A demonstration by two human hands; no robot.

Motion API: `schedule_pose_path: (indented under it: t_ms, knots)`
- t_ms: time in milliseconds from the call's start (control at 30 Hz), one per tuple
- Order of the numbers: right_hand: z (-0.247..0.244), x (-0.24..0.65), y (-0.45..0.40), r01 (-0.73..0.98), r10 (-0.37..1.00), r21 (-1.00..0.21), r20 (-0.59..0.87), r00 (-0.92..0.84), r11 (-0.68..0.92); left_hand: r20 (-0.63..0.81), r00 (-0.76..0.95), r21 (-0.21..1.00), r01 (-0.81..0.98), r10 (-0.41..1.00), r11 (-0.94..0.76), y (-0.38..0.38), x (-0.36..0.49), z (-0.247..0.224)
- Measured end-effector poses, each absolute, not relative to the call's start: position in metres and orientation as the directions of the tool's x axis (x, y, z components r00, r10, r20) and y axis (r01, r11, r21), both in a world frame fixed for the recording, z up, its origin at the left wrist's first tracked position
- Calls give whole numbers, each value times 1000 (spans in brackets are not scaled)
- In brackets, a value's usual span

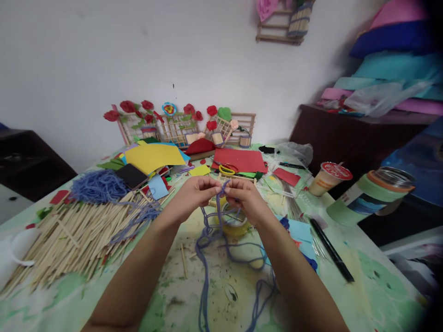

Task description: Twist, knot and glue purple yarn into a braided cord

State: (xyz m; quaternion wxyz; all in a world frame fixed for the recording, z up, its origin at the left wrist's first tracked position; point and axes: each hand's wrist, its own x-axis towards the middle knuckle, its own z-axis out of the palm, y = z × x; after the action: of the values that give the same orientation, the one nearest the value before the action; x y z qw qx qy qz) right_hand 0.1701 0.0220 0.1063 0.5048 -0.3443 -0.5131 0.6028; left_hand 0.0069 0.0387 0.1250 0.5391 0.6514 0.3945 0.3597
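Note:
My left hand [200, 194] and my right hand [245, 197] are close together at the middle of the view, above the table. Both pinch a blue-purple yarn [219, 213] between thumb and fingers. Its loose strands hang below the hands and loop over the table towards me. Under the hands lies a roll of yellowish tape [237, 227], partly covered by yarn. Yellow-handled scissors [227, 170] rest just beyond the fingers, beside a red sheet [244, 159].
Left on the table [180, 299] are many thin sticks [79, 235], a yarn heap [99, 185] and a white mug [17, 253]. A cup [328, 179], a green bottle [368, 196] and a black pen [331, 249] are at right. Stick frames with paper flowers [127, 106] line the wall.

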Motion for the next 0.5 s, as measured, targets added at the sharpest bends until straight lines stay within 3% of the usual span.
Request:
schedule_pose_path:
  t_ms: [500]
  knots:
    - [105, 170, 21, -242, 966, -969, 111, -233, 53, 37, 414, 976, 181, 910, -122, 35, 9, 128]
